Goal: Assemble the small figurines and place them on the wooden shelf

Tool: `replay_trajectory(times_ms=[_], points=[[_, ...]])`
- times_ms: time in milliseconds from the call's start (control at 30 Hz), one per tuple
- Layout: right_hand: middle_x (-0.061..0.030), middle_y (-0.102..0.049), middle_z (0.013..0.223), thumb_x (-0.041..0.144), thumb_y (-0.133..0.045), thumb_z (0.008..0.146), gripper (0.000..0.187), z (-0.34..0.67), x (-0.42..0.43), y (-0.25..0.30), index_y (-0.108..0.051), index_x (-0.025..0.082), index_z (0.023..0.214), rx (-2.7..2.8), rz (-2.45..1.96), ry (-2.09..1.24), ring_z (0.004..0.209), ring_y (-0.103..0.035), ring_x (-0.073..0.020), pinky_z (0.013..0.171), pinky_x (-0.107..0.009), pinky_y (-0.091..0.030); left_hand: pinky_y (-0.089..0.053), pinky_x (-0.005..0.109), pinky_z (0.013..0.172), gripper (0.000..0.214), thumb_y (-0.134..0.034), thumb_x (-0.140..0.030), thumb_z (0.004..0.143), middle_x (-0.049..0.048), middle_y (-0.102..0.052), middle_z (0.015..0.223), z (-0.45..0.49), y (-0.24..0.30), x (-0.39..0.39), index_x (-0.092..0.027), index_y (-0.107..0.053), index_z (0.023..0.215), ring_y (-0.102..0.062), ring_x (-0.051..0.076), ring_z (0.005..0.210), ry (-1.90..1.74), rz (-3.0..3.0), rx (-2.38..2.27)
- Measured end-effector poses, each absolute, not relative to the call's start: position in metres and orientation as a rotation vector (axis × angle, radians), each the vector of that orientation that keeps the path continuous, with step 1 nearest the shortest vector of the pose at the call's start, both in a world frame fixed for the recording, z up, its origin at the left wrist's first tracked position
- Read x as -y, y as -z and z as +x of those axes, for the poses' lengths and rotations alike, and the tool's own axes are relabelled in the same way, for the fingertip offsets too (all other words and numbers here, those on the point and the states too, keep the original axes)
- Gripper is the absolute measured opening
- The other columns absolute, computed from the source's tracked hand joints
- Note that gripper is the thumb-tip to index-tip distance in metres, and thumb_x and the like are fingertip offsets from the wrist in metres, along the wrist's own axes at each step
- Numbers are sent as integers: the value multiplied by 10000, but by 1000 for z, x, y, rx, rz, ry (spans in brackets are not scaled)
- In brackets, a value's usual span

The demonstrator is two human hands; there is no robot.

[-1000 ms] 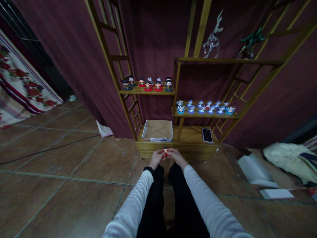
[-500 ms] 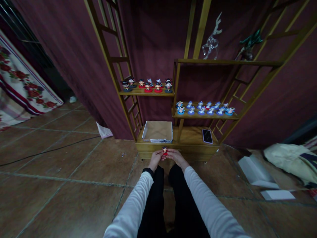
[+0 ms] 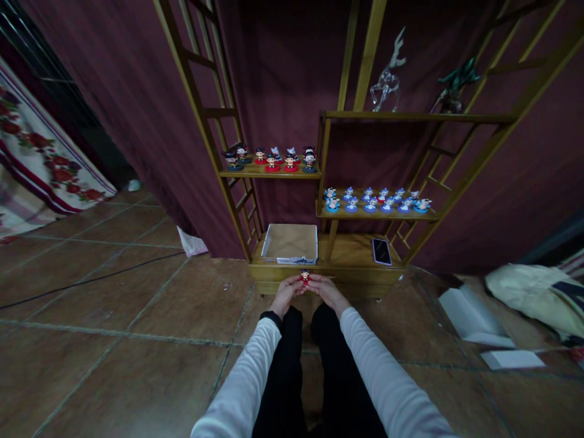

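Observation:
A small figurine (image 3: 305, 277) with dark hair and a red base is held upright between my two hands, in front of the low cabinet. My left hand (image 3: 289, 290) grips it from the left, and my right hand (image 3: 325, 288) from the right, both closed at its base. Just beyond my hands lies a shallow cardboard box (image 3: 290, 242) with white sides. On the left shelf stand several similar figurines (image 3: 272, 161) on red and dark bases. Blue and purple figurines (image 3: 371, 204) stand in two rows on the right shelf.
A phone (image 3: 381, 251) lies on the cabinet top to the right. A clear deer ornament (image 3: 387, 82) and a dark green ornament (image 3: 452, 90) stand on the top shelf. White boxes (image 3: 477, 316) and a pale bag (image 3: 529, 298) rest on the tiled floor at right.
Both hands keep hold of the figurine, which has barely moved. The whole view has shifted very slightly.

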State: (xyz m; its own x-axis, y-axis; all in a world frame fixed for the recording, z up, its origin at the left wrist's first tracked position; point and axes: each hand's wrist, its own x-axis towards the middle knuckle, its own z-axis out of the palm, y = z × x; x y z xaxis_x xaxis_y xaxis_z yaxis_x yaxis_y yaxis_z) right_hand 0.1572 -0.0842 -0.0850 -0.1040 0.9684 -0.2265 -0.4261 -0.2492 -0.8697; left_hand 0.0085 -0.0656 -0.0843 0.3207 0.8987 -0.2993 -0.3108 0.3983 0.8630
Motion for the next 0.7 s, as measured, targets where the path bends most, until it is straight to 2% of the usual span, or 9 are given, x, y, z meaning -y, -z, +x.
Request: replay_trajectory(times_ms=[200,533,700], points=[[-38,-711,832,271,-769,540,304,156,88,78,-681,185,818,797,-984,-1600,782,-659,-169,825,-332,-484,-492,215,622,283,-700,-174,668,99,-687,786,7,86,66,-92,-636,931,-634,114,645,-934,762,-873],[-18,-674,766,399,-740,587,299,153,92,76,-666,194,791,839,-1034,-1554,702,-622,-124,722,-270,-471,-498,209,615,228,-684,-244,699,91,-676,725,5,87,63,-91,-640,862,-633,114,625,-913,714,-826],[-36,-675,833,386,-736,586,284,151,92,77,-654,206,789,865,-1020,-1553,761,-629,-160,728,-303,-473,-511,227,645,236,-697,-237,683,102,-680,771,4,88,62,-110,-642,874,-641,127,655,-917,678,-837]])
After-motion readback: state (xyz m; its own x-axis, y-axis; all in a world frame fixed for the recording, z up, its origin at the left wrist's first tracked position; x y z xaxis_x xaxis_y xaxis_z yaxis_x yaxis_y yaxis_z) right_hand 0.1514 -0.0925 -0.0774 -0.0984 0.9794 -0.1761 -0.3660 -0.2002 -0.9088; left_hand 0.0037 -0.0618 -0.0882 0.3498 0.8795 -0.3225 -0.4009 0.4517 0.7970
